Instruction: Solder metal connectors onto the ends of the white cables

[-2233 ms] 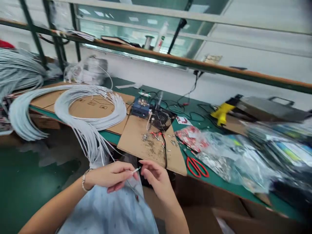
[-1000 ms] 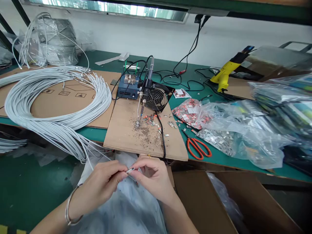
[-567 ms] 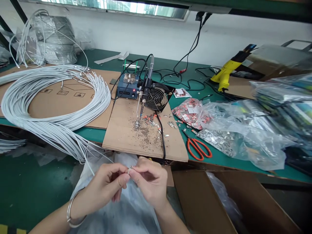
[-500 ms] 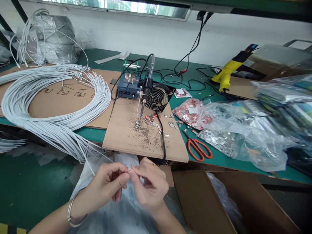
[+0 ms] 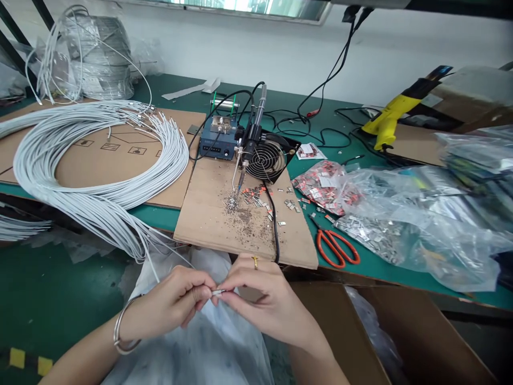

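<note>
My left hand (image 5: 176, 302) and my right hand (image 5: 264, 302) meet in front of my lap, below the bench edge. Both pinch the tip of one thin white cable end (image 5: 218, 292) between thumb and fingertips. A small metal piece sits on that tip; its exact shape is too small to tell. A big coiled bundle of white cables (image 5: 96, 160) lies on cardboard at the left, and its loose ends hang down toward my left hand. A soldering iron (image 5: 246, 152) stands in its holder over a cardboard sheet (image 5: 216, 219) strewn with small metal parts.
A blue soldering station (image 5: 218, 140) and a small fan (image 5: 268, 160) stand behind the sheet. Orange scissors (image 5: 336, 248) lie right of it, beside plastic bags of parts (image 5: 401, 219). A yellow glue gun (image 5: 390, 120) lies at the back right. An open cardboard box (image 5: 385, 342) stands below.
My hands stayed together on the cable tip and shifted a little lower and right. The right fingers turned, now pinching the tip from the side. The view tilted down from the shelf.
</note>
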A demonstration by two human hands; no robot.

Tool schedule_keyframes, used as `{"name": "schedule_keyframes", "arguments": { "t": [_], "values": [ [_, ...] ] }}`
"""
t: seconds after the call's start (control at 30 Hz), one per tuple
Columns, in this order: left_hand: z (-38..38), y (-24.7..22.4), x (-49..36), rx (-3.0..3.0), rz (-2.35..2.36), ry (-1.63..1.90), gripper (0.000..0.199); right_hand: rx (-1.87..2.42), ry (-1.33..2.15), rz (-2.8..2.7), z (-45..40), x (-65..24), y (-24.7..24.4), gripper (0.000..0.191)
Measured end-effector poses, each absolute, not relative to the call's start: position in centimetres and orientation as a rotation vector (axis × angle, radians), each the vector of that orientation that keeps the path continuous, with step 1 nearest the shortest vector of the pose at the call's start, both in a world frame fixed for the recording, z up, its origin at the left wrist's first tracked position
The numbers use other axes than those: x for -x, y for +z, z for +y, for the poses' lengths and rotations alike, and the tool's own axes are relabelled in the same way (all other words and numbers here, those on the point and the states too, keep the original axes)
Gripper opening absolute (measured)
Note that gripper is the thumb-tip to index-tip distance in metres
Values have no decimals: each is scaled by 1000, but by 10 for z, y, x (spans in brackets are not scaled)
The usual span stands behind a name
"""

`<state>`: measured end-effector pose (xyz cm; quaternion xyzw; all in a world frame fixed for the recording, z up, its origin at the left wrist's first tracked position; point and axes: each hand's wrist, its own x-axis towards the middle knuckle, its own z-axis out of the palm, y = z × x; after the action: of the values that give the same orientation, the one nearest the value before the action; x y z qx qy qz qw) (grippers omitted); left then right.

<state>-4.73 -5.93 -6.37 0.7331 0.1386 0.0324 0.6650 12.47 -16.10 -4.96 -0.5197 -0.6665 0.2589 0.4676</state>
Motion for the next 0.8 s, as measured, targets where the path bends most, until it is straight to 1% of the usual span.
{"name": "schedule_keyframes", "arguments": {
  "t": [0.1,0.2,0.27,0.37,0.63,0.7,0.8],
  "values": [
    [-57,-60,45,-1552,277,17,41,1124,679,-1597,-156,-121,-53,7],
    [-56,-61,41,-1374,264,-54,46,868,712,-1364,-148,-109,-66,6],
    [-56,-63,38,-1309,266,-62,47,795,702,-1215,-143,-101,-74,9],
    [-55,-65,38,-1294,282,-34,47,844,675,-1226,-140,-100,-76,6],
    [-50,-53,41,-1438,290,-112,44,1172,749,-1775,-149,-138,-36,4],
    [-49,-52,40,-1412,288,-111,45,1114,738,-1716,-149,-135,-39,5],
    [-47,-57,37,-1316,235,-99,45,915,761,-1392,-145,-117,-57,7]
  ]
}}
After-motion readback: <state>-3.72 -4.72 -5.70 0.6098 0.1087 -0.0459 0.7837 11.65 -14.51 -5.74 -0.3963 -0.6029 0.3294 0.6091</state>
